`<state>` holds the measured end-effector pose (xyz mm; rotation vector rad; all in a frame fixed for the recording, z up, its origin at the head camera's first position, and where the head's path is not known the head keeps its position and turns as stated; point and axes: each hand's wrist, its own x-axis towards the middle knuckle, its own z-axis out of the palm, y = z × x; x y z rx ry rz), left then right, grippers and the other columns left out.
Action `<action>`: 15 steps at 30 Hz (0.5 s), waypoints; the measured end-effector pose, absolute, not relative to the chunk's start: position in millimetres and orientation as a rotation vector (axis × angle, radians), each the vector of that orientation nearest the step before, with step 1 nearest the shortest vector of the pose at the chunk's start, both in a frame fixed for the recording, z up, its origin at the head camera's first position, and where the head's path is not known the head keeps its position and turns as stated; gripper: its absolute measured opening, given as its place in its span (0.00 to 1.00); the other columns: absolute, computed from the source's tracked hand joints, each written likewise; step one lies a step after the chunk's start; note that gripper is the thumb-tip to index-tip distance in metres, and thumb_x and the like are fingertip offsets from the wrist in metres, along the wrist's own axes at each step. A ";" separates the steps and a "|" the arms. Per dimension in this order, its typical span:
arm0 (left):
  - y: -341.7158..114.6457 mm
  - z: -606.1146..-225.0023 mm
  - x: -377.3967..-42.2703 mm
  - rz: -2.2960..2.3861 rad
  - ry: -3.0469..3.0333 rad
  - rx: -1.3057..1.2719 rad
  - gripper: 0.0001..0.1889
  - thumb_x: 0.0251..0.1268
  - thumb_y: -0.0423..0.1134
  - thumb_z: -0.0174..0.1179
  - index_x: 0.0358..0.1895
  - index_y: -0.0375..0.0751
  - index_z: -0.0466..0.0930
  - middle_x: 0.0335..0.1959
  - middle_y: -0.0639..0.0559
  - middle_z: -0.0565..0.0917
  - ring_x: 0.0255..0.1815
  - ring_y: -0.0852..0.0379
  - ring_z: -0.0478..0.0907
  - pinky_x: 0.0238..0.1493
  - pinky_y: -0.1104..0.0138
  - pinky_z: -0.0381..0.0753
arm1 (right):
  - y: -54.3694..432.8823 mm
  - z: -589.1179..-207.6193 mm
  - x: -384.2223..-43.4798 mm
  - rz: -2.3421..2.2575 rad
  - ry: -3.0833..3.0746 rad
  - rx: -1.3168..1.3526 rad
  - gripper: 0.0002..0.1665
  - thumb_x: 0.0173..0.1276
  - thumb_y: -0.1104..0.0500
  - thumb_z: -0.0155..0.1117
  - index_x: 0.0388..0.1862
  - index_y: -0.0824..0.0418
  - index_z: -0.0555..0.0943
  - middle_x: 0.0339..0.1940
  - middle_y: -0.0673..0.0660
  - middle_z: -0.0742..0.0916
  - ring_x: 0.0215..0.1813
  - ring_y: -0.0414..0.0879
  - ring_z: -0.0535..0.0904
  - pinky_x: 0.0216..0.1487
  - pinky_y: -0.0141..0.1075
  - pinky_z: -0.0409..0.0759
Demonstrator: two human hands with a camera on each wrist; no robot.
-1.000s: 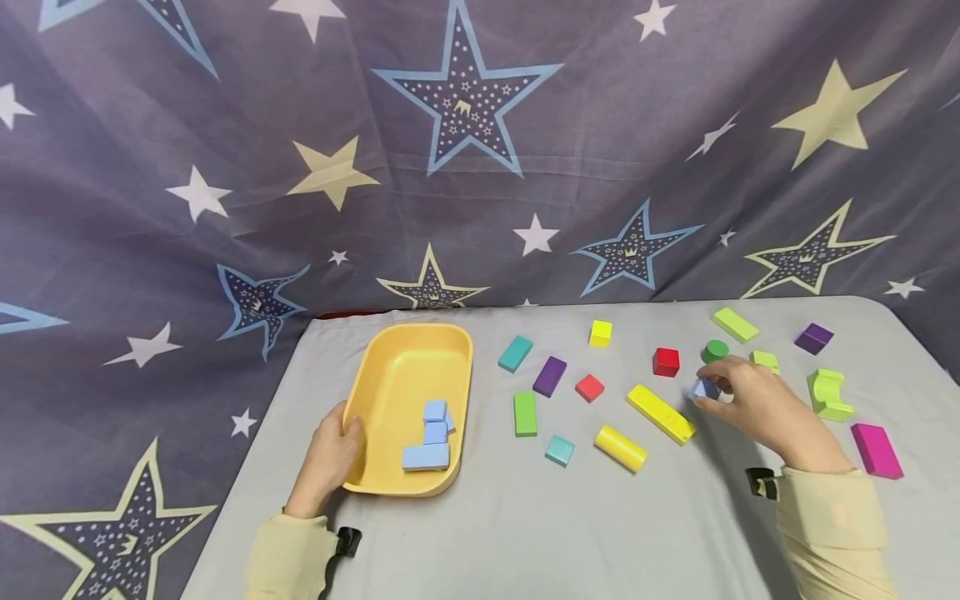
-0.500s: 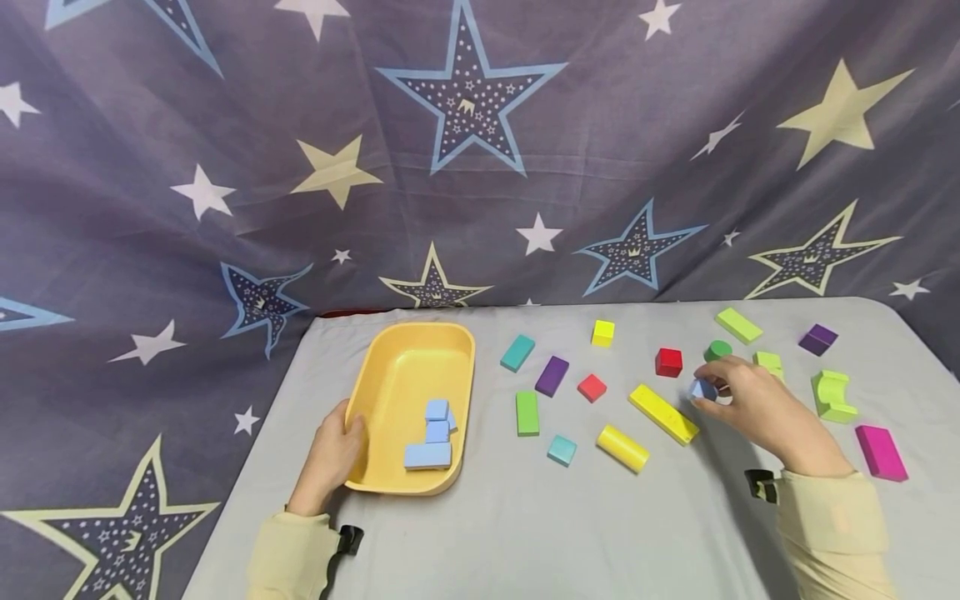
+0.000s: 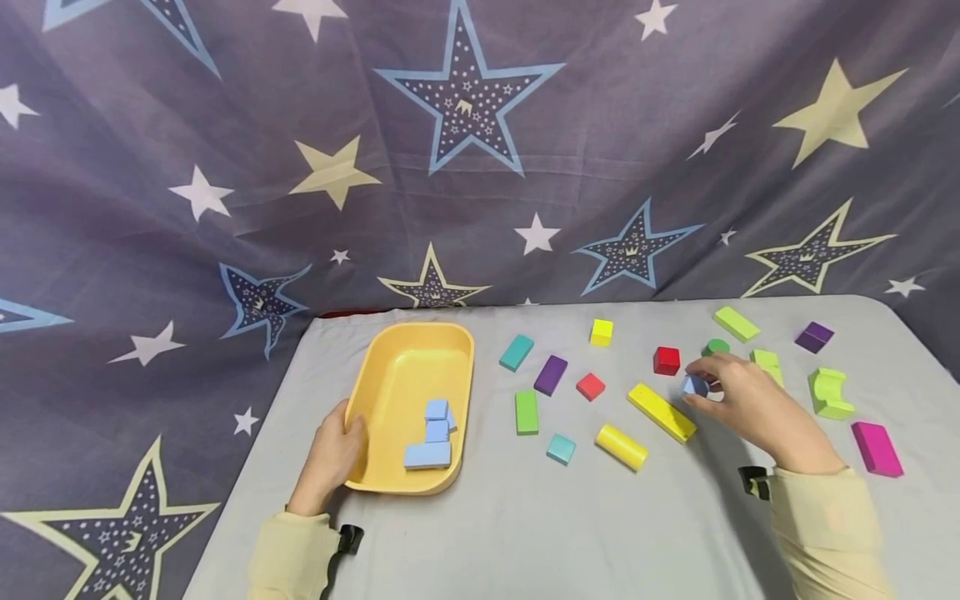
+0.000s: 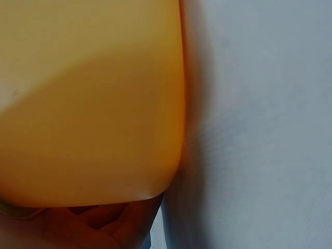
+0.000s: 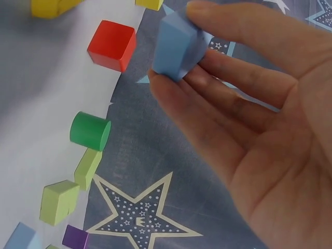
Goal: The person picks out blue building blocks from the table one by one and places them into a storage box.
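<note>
My left hand [image 3: 334, 450] grips the left rim of a yellow tray [image 3: 365, 392]. Inside the tray, toward its near right corner, several light blue blocks [image 3: 427, 455] lie together. In the left wrist view the tray wall [image 4: 104, 119] covers much of the hand. My right hand [image 3: 757, 408] pinches a light blue, wedge-like block [image 5: 176, 44] between thumb and fingertips. In the head view that block is partly covered by the fingers, just right of the long yellow block [image 3: 662, 412]. A green cylinder [image 3: 717, 347] lies just beyond the right hand.
Several loose blocks are spread over the grey cloth: a red cube [image 3: 666, 361], a yellow cylinder [image 3: 621, 447], a purple block [image 3: 551, 375], a light green arch [image 3: 829, 393], a magenta block [image 3: 877, 449]. A star-patterned curtain [image 3: 480, 208] hangs behind the table.
My right hand has shifted slightly left with the light blue block in its fingers. The left hand and the tray stay where they were.
</note>
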<state>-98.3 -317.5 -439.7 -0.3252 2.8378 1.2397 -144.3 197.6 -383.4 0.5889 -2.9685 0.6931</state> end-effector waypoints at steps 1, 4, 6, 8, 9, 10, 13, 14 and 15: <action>-317.5 -439.4 -98.1 1.239 2.839 -0.328 0.22 0.77 0.34 0.41 0.68 0.27 0.66 0.54 0.29 0.79 0.47 0.42 0.78 0.47 0.53 0.77 | 196.7 -382.9 -144.5 0.698 -2.966 0.596 0.19 0.56 0.64 0.75 0.45 0.74 0.83 0.37 0.63 0.86 0.39 0.56 0.84 0.44 0.53 0.83; -317.7 -438.6 -97.6 1.239 2.840 -0.326 0.22 0.78 0.34 0.41 0.68 0.27 0.66 0.54 0.29 0.79 0.48 0.42 0.78 0.47 0.53 0.77 | 193.8 -381.6 -144.6 0.706 -2.956 0.618 0.19 0.57 0.65 0.74 0.45 0.73 0.83 0.37 0.62 0.85 0.40 0.56 0.84 0.44 0.53 0.83; -317.6 -438.6 -97.4 1.242 2.839 -0.323 0.22 0.78 0.34 0.41 0.68 0.27 0.66 0.54 0.29 0.79 0.47 0.42 0.79 0.47 0.53 0.78 | 192.0 -381.0 -144.4 0.705 -2.952 0.623 0.18 0.57 0.65 0.74 0.45 0.73 0.83 0.37 0.62 0.85 0.40 0.56 0.85 0.44 0.53 0.83; -317.3 -438.3 -97.2 1.239 2.840 -0.321 0.22 0.78 0.34 0.41 0.68 0.26 0.66 0.54 0.29 0.79 0.47 0.42 0.79 0.47 0.53 0.78 | 190.4 -380.4 -144.1 0.696 -2.952 0.622 0.18 0.57 0.65 0.74 0.45 0.73 0.83 0.36 0.62 0.85 0.40 0.56 0.84 0.44 0.53 0.83; -317.1 -438.1 -97.2 1.238 2.839 -0.323 0.22 0.78 0.35 0.41 0.68 0.27 0.66 0.54 0.29 0.79 0.47 0.42 0.79 0.46 0.54 0.78 | 189.3 -380.2 -144.0 0.688 -2.955 0.619 0.18 0.57 0.65 0.74 0.44 0.73 0.83 0.36 0.62 0.85 0.39 0.56 0.84 0.44 0.53 0.82; -316.9 -438.0 -97.1 1.239 2.839 -0.324 0.21 0.78 0.35 0.41 0.67 0.26 0.66 0.54 0.29 0.79 0.46 0.43 0.79 0.45 0.54 0.78 | 188.1 -379.9 -144.0 0.686 -2.960 0.616 0.18 0.57 0.64 0.74 0.44 0.72 0.83 0.37 0.62 0.85 0.40 0.56 0.84 0.44 0.53 0.82; -316.6 -437.2 -97.1 1.231 2.837 -0.333 0.21 0.78 0.35 0.41 0.66 0.27 0.67 0.53 0.29 0.80 0.44 0.44 0.78 0.43 0.57 0.78 | 183.8 -378.5 -144.5 0.681 -2.974 0.606 0.17 0.58 0.63 0.74 0.44 0.71 0.83 0.38 0.62 0.85 0.40 0.56 0.83 0.44 0.53 0.83; -316.7 -437.1 -97.0 1.233 2.839 -0.333 0.21 0.78 0.34 0.41 0.66 0.27 0.67 0.52 0.30 0.80 0.44 0.44 0.78 0.42 0.58 0.77 | 182.1 -377.9 -144.7 0.681 -2.973 0.606 0.17 0.58 0.63 0.74 0.44 0.71 0.83 0.38 0.63 0.85 0.40 0.56 0.83 0.44 0.52 0.83; -316.7 -436.8 -96.9 1.233 2.840 -0.334 0.20 0.78 0.34 0.41 0.66 0.27 0.68 0.51 0.30 0.80 0.43 0.44 0.78 0.41 0.59 0.77 | 180.4 -377.1 -144.9 0.684 -2.971 0.607 0.17 0.58 0.63 0.74 0.44 0.71 0.83 0.39 0.63 0.85 0.40 0.56 0.83 0.44 0.52 0.83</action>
